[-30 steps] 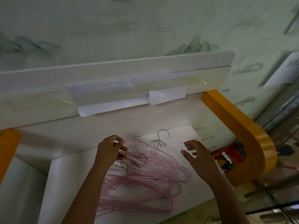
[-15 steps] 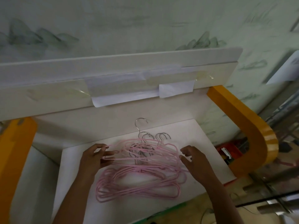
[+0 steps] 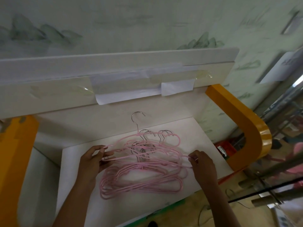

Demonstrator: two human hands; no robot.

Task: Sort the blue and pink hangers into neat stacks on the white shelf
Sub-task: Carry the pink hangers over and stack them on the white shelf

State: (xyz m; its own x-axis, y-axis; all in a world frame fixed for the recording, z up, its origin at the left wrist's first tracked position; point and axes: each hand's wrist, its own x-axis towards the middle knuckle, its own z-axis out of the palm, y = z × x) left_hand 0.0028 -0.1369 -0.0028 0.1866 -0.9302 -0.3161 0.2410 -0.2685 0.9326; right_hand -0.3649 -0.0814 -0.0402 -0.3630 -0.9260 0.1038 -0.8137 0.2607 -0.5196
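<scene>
Change: since half a second ago both hands have closed onto the ends of the top hanger, where before the right one hovered spread beside the pile; the top hanger's hook now sits further toward the back wall.
Wall: pale green wallpaper (image 3: 147, 22) with faint leaf prints, behind everything.
Shelf unit: one white shelf (image 3: 205, 136) carrying the hangers, under one white upper board (image 3: 49, 68); two orange side supports, one at the left (image 3: 14, 153) and a curved one at the right (image 3: 242, 122).
Paper: two white slips (image 3: 177, 86) taped to the front edge of the upper board.
Pink hangers: one overlapping pile (image 3: 141, 182) lying flat in the middle of the white shelf; the exact count cannot be told, several at least; about five metal hooks show at the back. No blue hangers in view.
Top hanger: one pink hanger (image 3: 147, 147), held across the pile, its metal hook pointing to the back wall.
Left hand (image 3: 93, 161): fingers curled, pinching the left end of the top hanger.
Right hand (image 3: 201, 163): fingertips pinching the right end of the same hanger.
</scene>
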